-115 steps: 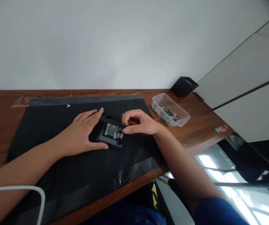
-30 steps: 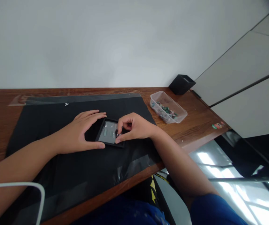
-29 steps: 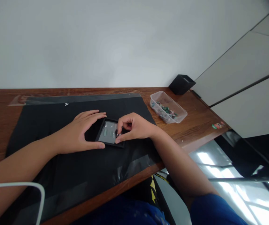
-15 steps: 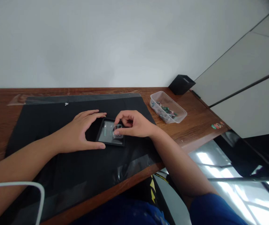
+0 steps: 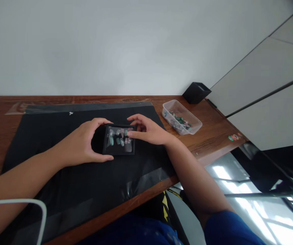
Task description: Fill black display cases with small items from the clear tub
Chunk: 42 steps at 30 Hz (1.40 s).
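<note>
A flat black-framed case (image 5: 133, 149) with a clear window lies on a black mat. Several false nails (image 5: 122, 141), teal, pink and silvery, show in two rows under the window. My left hand (image 5: 90, 143) grips the case's left side, its fingers at the far edge and its thumb by the near edge. At the right end is my right hand (image 5: 146, 130); its thumb overlaps the window's right part and its index finger reaches past the far right corner. The other fingers curl beside the frame. My right thumb hides some of the nails.
A clear plastic tub (image 5: 182, 117) of small green and pink pieces stands to the right, with a black holder (image 5: 196, 92) behind it. A white scrap (image 5: 71, 113) lies on the mat (image 5: 85, 190). A white cable (image 5: 43, 214) crosses at lower left.
The small clear piece pinched in my right hand no longer shows there. My right fingers have spread toward the far right corner. The case has turned straighter, and rows of nails now show.
</note>
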Tool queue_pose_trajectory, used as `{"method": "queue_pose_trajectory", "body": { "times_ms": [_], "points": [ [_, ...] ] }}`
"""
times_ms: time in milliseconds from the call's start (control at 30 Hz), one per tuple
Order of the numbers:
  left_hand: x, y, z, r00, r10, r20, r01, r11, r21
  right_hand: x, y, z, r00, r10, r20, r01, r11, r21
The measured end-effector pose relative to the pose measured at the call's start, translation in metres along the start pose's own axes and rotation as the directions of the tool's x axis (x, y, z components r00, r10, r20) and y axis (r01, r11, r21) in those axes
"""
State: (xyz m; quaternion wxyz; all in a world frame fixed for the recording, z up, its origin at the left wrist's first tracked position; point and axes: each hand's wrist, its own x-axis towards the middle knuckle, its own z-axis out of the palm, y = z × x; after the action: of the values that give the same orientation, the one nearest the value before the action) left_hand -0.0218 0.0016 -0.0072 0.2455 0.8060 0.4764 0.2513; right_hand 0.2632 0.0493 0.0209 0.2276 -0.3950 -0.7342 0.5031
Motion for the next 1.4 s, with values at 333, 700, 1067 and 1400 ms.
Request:
{"method": "queue_pose_trajectory", "body": {
  "times_ms": [333, 700, 1067, 1400],
  "points": [
    [-0.002, -0.006, 0.004, 0.998, 0.022, -0.055, -0.026, 0.998, -0.057, 0.002, -0.005, 0.01, 0.975, 0.094, 0.2, -0.152, 0.942, 0.299],
    [-0.002, -0.002, 0.006, 0.989, 0.047, -0.142, -0.044, 0.999, 0.021, 0.004, -0.001, 0.011, 0.997, -0.005, 0.075, -0.025, 0.921, 0.39],
    [0.001, 0.031, 0.0, 0.985, -0.154, 0.073, 0.17, 0.904, -0.391, 0.0, -0.006, 0.018, 0.991, -0.13, 0.009, 0.11, 0.871, 0.479],
    [0.005, 0.019, 0.002, 0.96, -0.249, 0.129, 0.28, 0.872, -0.402, -0.004, -0.016, 0.022, 0.99, -0.111, 0.085, 0.067, 0.907, 0.416]
  ]
}}
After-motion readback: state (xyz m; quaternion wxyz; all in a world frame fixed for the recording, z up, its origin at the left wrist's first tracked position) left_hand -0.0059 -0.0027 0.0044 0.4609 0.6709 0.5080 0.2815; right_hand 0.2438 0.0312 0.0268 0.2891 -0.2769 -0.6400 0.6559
